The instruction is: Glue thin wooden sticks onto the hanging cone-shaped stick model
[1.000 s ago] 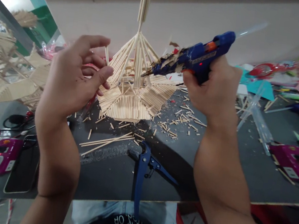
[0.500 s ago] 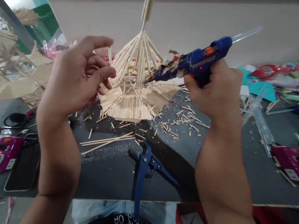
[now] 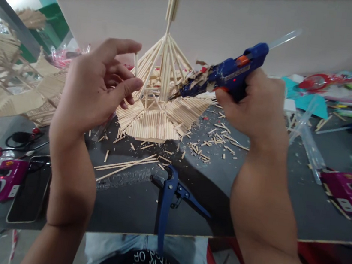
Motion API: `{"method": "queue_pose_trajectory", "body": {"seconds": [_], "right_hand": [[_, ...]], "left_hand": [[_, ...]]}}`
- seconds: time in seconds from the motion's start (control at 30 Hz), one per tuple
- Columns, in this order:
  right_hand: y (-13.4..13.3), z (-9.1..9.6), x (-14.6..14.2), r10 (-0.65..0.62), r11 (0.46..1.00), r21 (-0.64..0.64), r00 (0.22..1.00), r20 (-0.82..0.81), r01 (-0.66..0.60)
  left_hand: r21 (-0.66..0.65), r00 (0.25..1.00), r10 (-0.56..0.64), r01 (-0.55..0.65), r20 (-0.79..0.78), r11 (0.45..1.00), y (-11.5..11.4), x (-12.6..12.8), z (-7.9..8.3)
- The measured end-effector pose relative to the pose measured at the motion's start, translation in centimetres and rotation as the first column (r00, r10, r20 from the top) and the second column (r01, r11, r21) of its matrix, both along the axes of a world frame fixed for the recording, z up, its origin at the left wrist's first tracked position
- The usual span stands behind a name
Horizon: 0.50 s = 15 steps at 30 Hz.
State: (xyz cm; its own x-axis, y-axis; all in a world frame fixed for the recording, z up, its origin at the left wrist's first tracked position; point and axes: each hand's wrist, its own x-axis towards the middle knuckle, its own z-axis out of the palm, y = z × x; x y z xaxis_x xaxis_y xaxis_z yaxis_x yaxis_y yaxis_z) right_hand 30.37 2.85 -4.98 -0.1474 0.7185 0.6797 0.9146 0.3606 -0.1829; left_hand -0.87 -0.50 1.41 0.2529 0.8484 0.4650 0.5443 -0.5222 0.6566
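Note:
Between thumb and forefinger, my left hand (image 3: 100, 83) pinches a short wooden stick (image 3: 135, 64) held upright, left of the stick model. My right hand (image 3: 254, 103) is closed round the handle of a blue glue gun (image 3: 232, 74). Its nozzle end, wrapped in stained, peeling material, points at the model's middle; whether the tip touches is unclear. A clear glue stick (image 3: 285, 39) juts from the gun's rear. The wooden stick model (image 3: 154, 125) stands on the dark table, with a pointed frame, a bundled spire and flared lower panels.
Cut stick pieces (image 3: 206, 147) litter the table (image 3: 126, 212). In front lie longer sticks (image 3: 126, 165), a clear ruler (image 3: 127, 179) and a blue cutter (image 3: 170, 192) overhanging the edge. A phone (image 3: 27, 199) and purple power strips (image 3: 9, 179) sit left and right; another stick model (image 3: 23, 86) stands left.
My left hand, with the short stick, has moved slightly right, closer to the model's frame. The glue gun has shifted a little left.

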Motion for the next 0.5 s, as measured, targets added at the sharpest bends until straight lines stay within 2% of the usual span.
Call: {"method": "queue_pose_trajectory", "body": {"seconds": [0.27,0.4,0.5], "right_hand": [[-0.8,0.7,-0.3,-0.005,1.000,-0.002,1.000,-0.010,0.005],[-1.6,1.7,0.0,0.002,1.000,0.005,0.996,-0.094,-0.002],[-1.9,2.1,1.3,-0.072,0.997,-0.050,0.979,-0.191,0.063]], "left_hand": [[0.154,0.998,-0.060,0.056,0.028,0.987,0.4,-0.1,-0.8],[0.111,0.996,-0.090,0.087,0.017,0.990,0.5,-0.1,-1.1],[0.066,0.996,-0.087,0.084,0.031,0.994,0.0,0.0,-0.7]]}}
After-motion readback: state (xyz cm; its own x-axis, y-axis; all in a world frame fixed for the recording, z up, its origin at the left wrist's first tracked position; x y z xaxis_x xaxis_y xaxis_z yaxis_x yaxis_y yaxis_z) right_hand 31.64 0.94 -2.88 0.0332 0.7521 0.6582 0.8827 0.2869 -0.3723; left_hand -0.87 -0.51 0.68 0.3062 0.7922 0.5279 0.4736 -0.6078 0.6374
